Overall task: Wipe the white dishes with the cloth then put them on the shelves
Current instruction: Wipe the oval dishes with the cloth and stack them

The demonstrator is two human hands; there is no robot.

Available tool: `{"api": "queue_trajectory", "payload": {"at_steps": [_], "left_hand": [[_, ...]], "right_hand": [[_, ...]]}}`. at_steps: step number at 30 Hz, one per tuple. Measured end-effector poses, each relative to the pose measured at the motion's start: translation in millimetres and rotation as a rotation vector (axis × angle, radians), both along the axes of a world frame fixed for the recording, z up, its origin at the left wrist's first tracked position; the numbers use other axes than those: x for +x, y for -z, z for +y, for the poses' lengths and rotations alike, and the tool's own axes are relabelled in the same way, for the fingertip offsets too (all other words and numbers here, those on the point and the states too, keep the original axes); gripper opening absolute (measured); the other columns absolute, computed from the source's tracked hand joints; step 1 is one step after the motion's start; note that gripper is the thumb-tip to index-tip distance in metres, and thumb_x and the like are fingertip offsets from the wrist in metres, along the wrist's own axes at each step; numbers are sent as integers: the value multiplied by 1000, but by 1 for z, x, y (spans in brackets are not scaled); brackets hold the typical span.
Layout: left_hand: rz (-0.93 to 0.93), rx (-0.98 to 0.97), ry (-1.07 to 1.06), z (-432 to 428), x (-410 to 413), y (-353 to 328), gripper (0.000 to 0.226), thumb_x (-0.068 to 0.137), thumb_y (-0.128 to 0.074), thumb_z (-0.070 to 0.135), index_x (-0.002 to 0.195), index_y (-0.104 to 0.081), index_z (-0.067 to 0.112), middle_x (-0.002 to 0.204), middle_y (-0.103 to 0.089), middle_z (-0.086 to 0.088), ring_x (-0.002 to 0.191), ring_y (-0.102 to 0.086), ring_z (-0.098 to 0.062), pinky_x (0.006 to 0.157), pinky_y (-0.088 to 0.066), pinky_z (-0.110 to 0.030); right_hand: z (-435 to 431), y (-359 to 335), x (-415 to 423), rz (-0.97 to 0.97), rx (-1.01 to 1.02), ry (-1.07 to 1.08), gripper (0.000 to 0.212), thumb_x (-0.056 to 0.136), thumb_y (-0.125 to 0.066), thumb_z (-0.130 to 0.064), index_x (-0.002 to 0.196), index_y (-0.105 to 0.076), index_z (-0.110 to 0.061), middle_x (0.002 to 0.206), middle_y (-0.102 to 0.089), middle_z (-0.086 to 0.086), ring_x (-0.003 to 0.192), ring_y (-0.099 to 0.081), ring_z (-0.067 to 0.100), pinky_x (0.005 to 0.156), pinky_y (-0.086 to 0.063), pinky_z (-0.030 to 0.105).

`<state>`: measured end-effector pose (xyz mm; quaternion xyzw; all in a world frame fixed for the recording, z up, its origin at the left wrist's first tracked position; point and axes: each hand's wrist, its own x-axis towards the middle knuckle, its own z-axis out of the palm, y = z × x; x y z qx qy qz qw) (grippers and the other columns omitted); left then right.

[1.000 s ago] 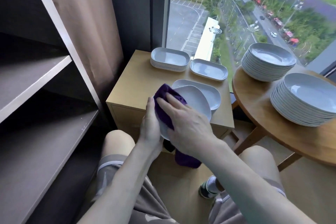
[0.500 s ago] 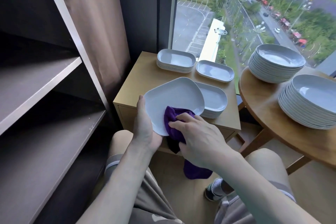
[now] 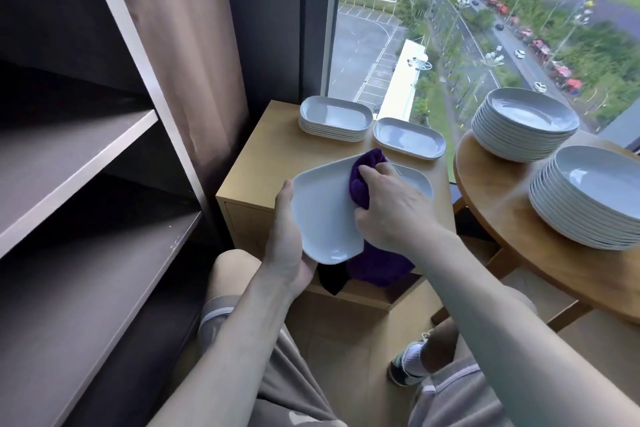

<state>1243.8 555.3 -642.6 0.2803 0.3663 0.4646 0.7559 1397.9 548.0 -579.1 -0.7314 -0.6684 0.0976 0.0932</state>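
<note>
Head view. I see the left hand (image 3: pixel 289 246) closed on the near-left edge of a white dish (image 3: pixel 322 211), thumb lying along its rim and fingers beneath, holding it tilted above the front of the wooden cabinet surface (image 3: pixel 263 156). The right hand (image 3: pixel 391 208) is curled around a purple cloth (image 3: pixel 363 180) and presses it to the far-right part of the dish's upper face; the cloth's loose end hangs below the dish. Directly behind the held dish, a similar dish (image 3: pixel 417 180) lies on the surface, mostly hidden. At 12 o'clock stand a stack of rectangular dishes (image 3: pixel 334 118) and, just beside it, a lower one (image 3: pixel 408 137). At 3 o'clock a round table (image 3: pixel 502 204) bears two stacks of round plates (image 3: pixel 523 121). At 9 o'clock are dark shelves (image 3: pixel 69 156).
</note>
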Motion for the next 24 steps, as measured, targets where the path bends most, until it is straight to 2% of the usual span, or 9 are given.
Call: {"api": "queue_trajectory", "payload": {"at_steps": [3,6,9,11,13,15,18,21,24], "left_hand": [[-12,-4,6,2,0,0,64,105,-34,63,134,-70,20,134,-70,-15,120,-69,-29,97,-56,-45],[-54,-66,-13,1,2,1,63,104,-37,63,127,-75,18,134,-69,-17,125,-67,-31,105,-52,-44],[-113,-141,-18,0,-3,4,63,99,-45,68,102,-81,15,113,-74,-17,108,-72,-32,94,-57,-40],[-160,-163,-19,-1,-7,6,66,100,-42,67,96,-81,13,106,-73,-17,102,-71,-34,90,-58,-40],[-183,-175,-37,-1,-8,4,73,100,-39,68,100,-81,9,108,-73,-20,102,-72,-37,91,-58,-42],[-201,-169,-86,2,-7,1,76,102,-35,69,119,-77,8,120,-74,-20,111,-72,-37,96,-59,-46],[-186,-149,-159,8,-9,-5,71,103,-35,66,143,-61,13,138,-67,-19,128,-64,-37,110,-50,-50],[-126,-111,-111,8,-10,-10,71,101,-37,66,144,-60,14,133,-67,-18,121,-65,-36,99,-54,-47],[-67,-90,-81,7,-12,-9,66,97,-41,67,137,-63,19,128,-68,-19,112,-66,-35,89,-56,-53]], "right_hand": [[-6,-3,-19,-23,37,-81,51,89,-55,-32,138,-42,-27,138,-44,-5,112,-57,32,77,-42,36],[-21,-1,-48,-12,53,-265,58,87,-57,-33,142,-39,-31,141,-43,-7,110,-60,30,74,-44,36],[-31,0,-64,-7,15,-351,64,86,-57,-30,147,-37,-33,150,-37,-7,117,-57,29,89,-49,41],[-35,-2,-63,0,-8,-363,59,86,-55,-30,143,-43,-34,148,-39,-8,116,-57,28,91,-50,41],[-40,-1,-60,-29,-27,-401,48,84,-55,-32,132,-52,-35,137,-44,-8,108,-58,28,82,-51,40],[-45,2,-54,-70,-46,-426,39,81,-56,-33,121,-56,-34,125,-47,-9,99,-59,28,72,-46,37],[-48,6,-37,-34,-90,-385,43,77,-53,-35,119,-56,-40,124,-49,-14,97,-59,27,71,-45,36],[-43,12,-18,28,-124,-304,50,74,-53,-36,122,-56,-46,129,-49,-19,102,-60,27,78,-49,37],[-35,18,5,69,-138,-190,55,76,-55,-35,130,-58,-46,136,-49,-19,112,-57,24,86,-51,37]]}}
